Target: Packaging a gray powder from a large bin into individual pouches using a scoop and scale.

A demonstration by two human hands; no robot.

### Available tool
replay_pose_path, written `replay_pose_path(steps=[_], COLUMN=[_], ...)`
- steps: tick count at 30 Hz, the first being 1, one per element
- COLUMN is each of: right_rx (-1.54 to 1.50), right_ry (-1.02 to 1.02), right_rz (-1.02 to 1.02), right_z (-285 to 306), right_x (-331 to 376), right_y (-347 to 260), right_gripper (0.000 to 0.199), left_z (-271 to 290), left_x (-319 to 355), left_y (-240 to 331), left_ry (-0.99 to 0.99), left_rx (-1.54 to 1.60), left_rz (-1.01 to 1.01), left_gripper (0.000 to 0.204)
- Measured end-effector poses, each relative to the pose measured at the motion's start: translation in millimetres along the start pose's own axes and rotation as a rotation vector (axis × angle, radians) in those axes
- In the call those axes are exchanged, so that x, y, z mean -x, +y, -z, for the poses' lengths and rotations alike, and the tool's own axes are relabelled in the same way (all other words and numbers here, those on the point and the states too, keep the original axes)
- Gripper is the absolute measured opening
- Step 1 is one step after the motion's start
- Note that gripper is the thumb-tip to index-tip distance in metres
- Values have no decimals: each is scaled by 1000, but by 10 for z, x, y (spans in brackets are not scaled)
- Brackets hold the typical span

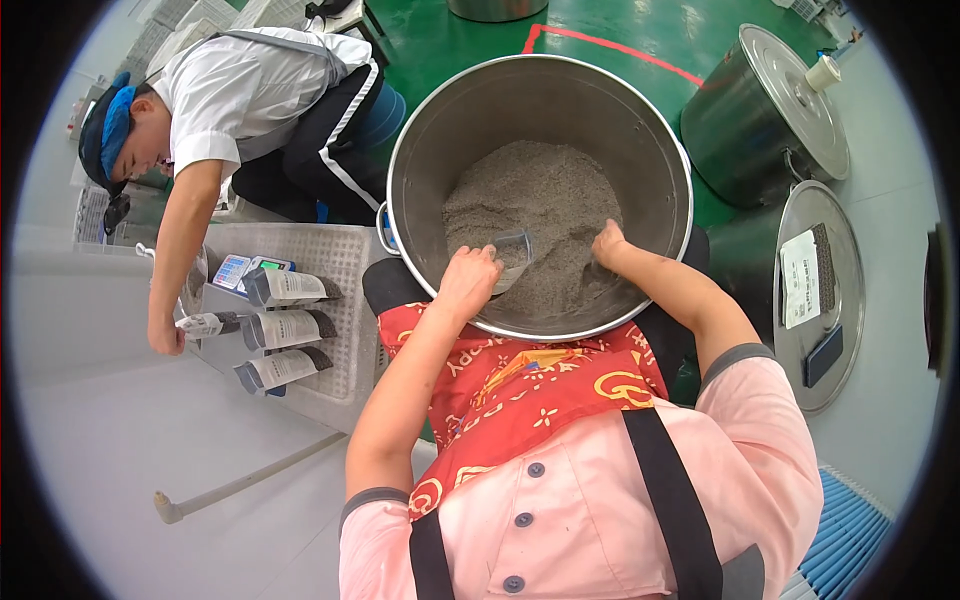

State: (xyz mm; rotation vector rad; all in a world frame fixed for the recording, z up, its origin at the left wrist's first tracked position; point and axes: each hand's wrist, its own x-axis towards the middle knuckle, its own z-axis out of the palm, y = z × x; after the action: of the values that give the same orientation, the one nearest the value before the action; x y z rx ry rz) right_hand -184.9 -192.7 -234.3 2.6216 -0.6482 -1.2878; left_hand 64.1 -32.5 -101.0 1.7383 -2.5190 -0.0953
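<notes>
Pot [530, 105] has room beyond left hand [468, 280], gripping clear container [513, 250], and right hand [608, 243], grip unclear; printed pouches [288, 329] lie outside.

Wearer's hands: 2 (left hand [468, 285], right hand [608, 246]), with 1 clear plastic container [514, 256] and 1 open steel pot [410, 190]. Labelled pouches [285, 329]: 4 at left, counting the 1 in the co-worker's hand [165, 335], plus 1 at right. Also 2 lidded steel drums [745, 112], 1 digital scale [231, 271], 1 phone-like device [823, 357], 3 shirt buttons [523, 520].

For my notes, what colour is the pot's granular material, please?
The granular material is greyish brown, seen best in the head view.
</notes>
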Motion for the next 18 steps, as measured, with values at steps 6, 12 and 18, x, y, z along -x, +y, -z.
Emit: replay_pose_path(steps=[6, 12, 18], right_rx=[-179, -751, -1004], right_ry=[-6, -266, -183], right_rz=[212, 257, 488], right_z=[76, 381, 863], right_x=[69, 246, 802], right_y=[-10, 378, 847], right_gripper=[27, 24, 28], left_z=[-48, -49, -112], left_x=[41, 83, 187], left_y=[-26, -53, -136], left_ry=[9, 28, 75], left_rx=[-6, 4, -1], left_rz=[45, 79, 116], left_gripper=[8, 8, 6])
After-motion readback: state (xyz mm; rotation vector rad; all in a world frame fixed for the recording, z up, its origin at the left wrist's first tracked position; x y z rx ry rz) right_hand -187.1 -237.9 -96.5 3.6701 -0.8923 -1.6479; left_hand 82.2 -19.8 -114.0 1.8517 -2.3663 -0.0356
